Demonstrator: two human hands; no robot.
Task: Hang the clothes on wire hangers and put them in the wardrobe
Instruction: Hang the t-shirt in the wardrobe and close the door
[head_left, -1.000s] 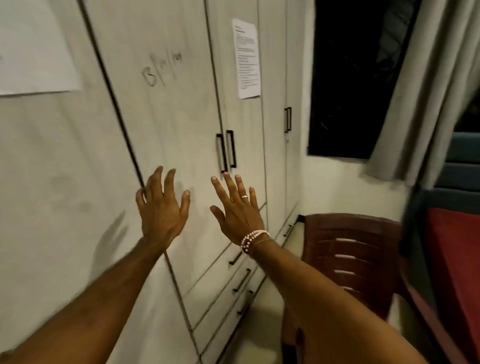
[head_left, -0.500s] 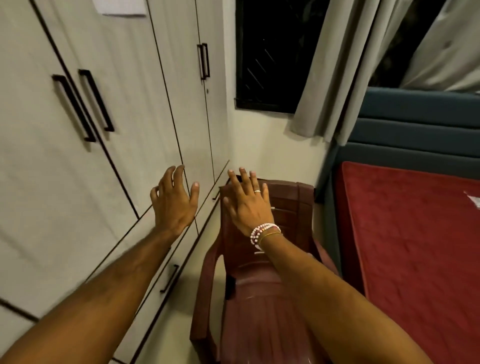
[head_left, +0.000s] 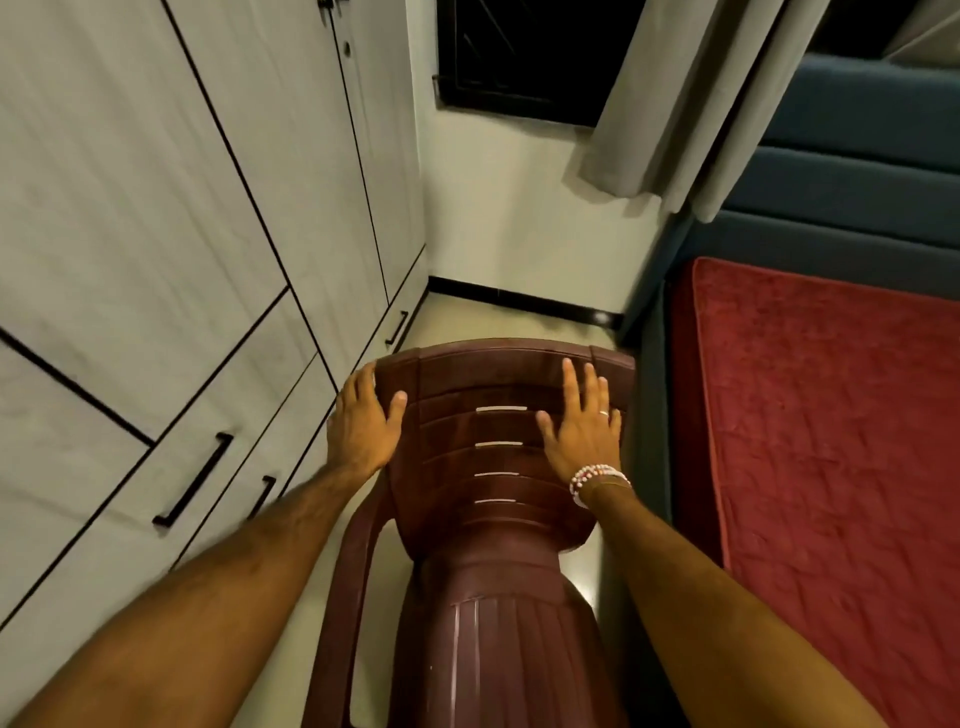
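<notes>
The fingers of the left hand lie nearly straight along the outer left edge of the chair, up by the top corner of its backrest. The thumb rests on the front face, so the edge sits between thumb and fingers, which are not curled tight. The right hand lies flat on the front of the backrest near its right side. Its fingers are spread wide and straight and hold nothing. It wears a ring, and a bead bracelet circles the wrist.

The chair is dark red-brown plastic with slots down its back. Its seat is towards the person, and one armrest shows on the left. It stands on the floor between the wardrobe and the bed.

The wardrobe fills the left side, pale grey, with all doors and drawers closed. Black bar handles show on its lower drawers. It is just beside the chair's left side.

The bed has a red cover and a blue padded headboard. A grey curtain hangs beside a dark window on the far wall.
</notes>
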